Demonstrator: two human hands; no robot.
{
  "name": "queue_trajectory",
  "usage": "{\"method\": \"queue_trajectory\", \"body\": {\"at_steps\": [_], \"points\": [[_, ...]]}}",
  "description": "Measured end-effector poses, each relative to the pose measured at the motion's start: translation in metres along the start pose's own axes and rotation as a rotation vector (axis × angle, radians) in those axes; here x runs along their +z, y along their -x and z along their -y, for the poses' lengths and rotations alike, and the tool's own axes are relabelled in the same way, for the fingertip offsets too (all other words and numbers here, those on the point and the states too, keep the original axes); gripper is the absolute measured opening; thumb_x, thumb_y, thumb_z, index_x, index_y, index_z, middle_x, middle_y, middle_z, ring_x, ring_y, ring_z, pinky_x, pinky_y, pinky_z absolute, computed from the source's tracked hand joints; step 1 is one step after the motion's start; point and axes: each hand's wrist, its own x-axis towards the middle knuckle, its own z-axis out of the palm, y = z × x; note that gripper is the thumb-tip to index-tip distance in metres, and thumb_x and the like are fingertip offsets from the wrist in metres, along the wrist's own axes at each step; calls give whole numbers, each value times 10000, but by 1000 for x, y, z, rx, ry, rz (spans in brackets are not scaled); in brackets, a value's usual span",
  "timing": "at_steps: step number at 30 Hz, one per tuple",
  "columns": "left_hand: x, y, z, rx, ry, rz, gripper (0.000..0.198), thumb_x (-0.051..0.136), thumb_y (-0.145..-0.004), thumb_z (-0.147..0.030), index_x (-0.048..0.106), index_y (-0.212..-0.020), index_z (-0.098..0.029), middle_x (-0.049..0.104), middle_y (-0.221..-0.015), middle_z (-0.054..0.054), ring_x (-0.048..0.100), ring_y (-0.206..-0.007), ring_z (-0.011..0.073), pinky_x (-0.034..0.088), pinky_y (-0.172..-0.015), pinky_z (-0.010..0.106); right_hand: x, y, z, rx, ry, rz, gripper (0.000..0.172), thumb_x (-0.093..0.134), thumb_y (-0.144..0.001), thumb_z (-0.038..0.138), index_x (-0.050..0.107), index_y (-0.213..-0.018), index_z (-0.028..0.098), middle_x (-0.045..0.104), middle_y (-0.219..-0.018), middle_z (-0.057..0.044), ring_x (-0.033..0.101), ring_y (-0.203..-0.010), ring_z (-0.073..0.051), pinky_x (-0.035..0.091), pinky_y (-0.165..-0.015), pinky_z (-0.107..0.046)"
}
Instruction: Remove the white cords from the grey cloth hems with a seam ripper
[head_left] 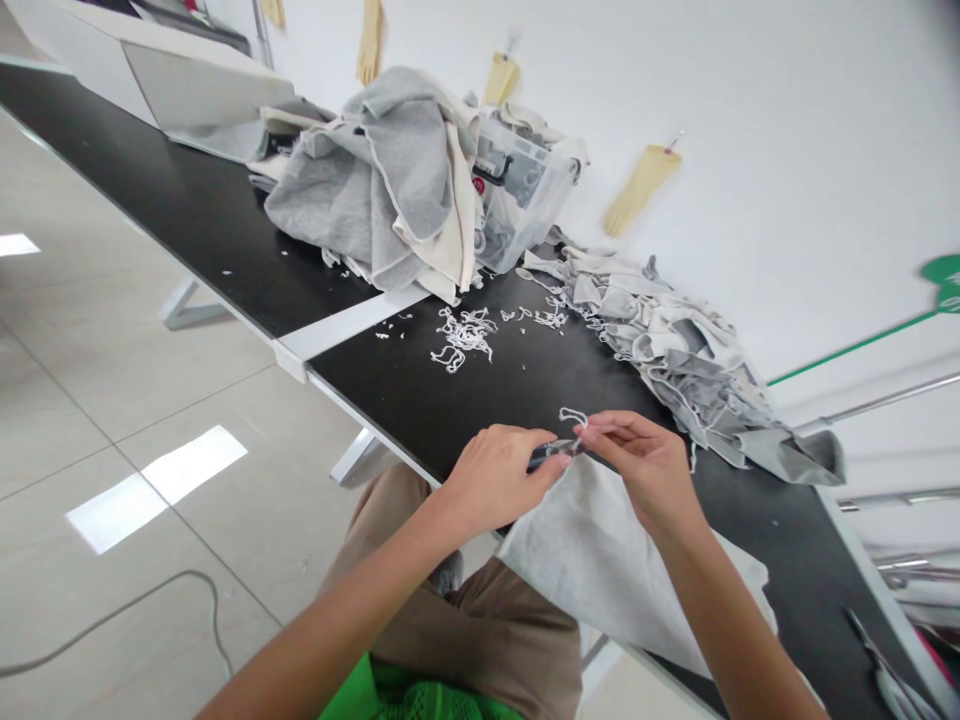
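Observation:
My left hand (495,475) is closed around a small dark pair of thread snips (546,455), whose metal tip points toward my right hand. A white thread (574,413) loops up from the fingertips of my right hand (649,470), which pinches it beside the blades. Below both hands, a light grey-white cloth (600,560) drapes over the table's near edge toward my lap. Its upper corner reaches up to the snips. Whether the blades are closed on the thread, I cannot tell.
On the black table (420,410) lie white thread scraps (466,335), a large grey cloth pile (382,180) against a clear plastic bin (517,190), and a long heap of grey-white fabric pieces (675,350). Scissors (874,645) rest at the lower right. Yellow gloves (641,190) hang on the wall.

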Motion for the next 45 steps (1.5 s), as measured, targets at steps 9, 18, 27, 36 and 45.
{"method": "queue_trajectory", "body": {"at_steps": [9,18,27,36,45], "points": [[6,-5,0,89,-54,13,291,498,-965,-409,719,-1011,-225,766,-911,44,718,-842,217,497,-738,281,-3,2,2,-54,55,-2,234,871,-630,292,735,-798,201,734,-788,-37,681,-709,-152,573,-677,-264],[8,-7,-2,142,-99,20,328,463,-986,-402,721,-1001,-199,755,-856,56,711,-812,217,499,-724,286,-6,6,5,-88,112,-24,237,870,-626,321,729,-781,210,726,-797,-43,693,-752,-190,599,-722,-321],[10,-5,1,145,-108,42,339,442,-996,-355,731,-916,-197,760,-829,52,714,-779,206,485,-702,270,-8,5,4,-92,66,-62,220,881,-603,291,737,-749,212,718,-760,-30,677,-696,-163,581,-664,-283],[-2,10,4,109,-84,18,303,469,-990,-364,727,-966,-207,765,-880,41,714,-822,211,474,-727,275,-5,1,4,-36,26,-59,235,886,-592,307,732,-739,207,725,-742,-39,688,-695,-178,584,-651,-293],[-3,9,-1,113,-129,59,312,475,-980,-372,738,-961,-205,765,-854,54,715,-809,223,489,-716,279,1,7,11,-63,46,-37,222,868,-619,318,726,-752,210,731,-744,-43,685,-681,-181,585,-642,-305]]}}
